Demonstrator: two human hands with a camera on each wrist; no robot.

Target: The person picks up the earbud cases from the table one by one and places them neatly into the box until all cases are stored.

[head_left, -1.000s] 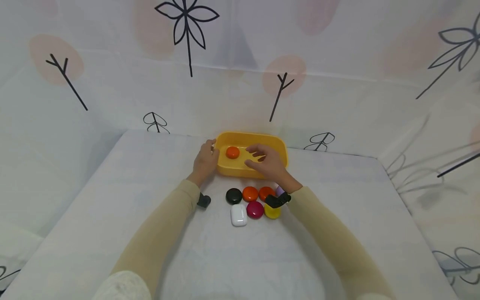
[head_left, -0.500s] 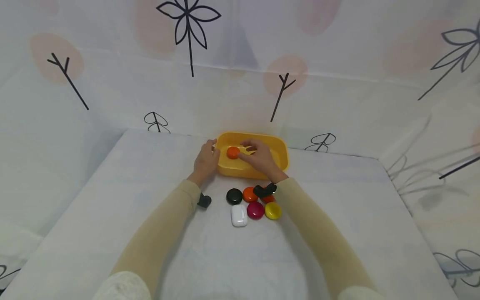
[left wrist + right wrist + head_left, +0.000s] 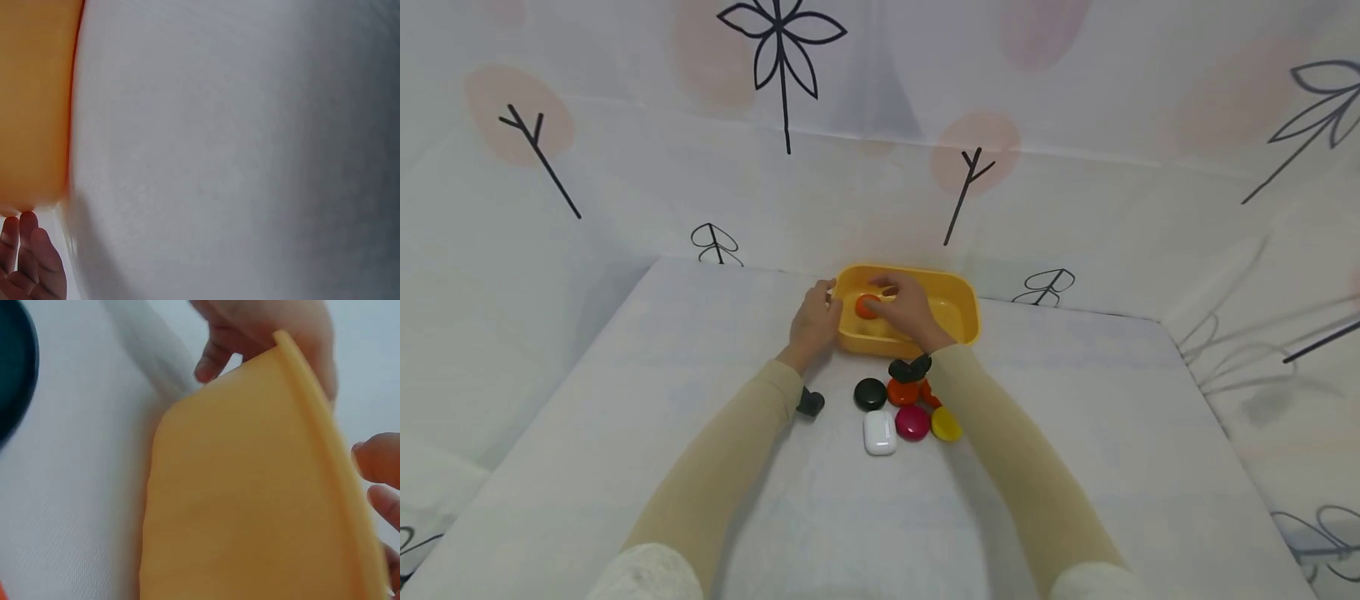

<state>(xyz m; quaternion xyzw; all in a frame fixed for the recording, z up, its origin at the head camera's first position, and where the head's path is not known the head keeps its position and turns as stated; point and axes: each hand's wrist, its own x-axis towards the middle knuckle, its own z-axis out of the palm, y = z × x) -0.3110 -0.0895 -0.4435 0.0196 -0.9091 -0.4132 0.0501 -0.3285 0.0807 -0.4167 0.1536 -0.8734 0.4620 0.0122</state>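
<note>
A yellow plastic tray [image 3: 962,321] stands at the back of the table, with a glossy round orange piece [image 3: 862,309] in its left part. At the tray's left end is my left hand [image 3: 814,317]; in the left wrist view its fingertips touch the outer end wall. My right hand [image 3: 906,308] reaches over the tray, thumb and fingers spread around the orange piece. Its thumb overlaps that piece in the head view. In the right wrist view, thumb [image 3: 378,459] and finger stand apart just past the tray rim, and the piece is hidden behind the wall.
Before the tray lie glossy pieces: black [image 3: 870,394], orange [image 3: 903,393], dark pink [image 3: 913,422], yellow [image 3: 946,424] and a white rounded rectangle [image 3: 879,432]. Another orange one [image 3: 928,394] is partly covered by the right sleeve. A patterned cloth [image 3: 850,208] hangs behind the table.
My right hand has moved left across the tray to the orange piece. The left hand has stayed at the tray's end. The right arm now covers a lavender piece seen earlier.
</note>
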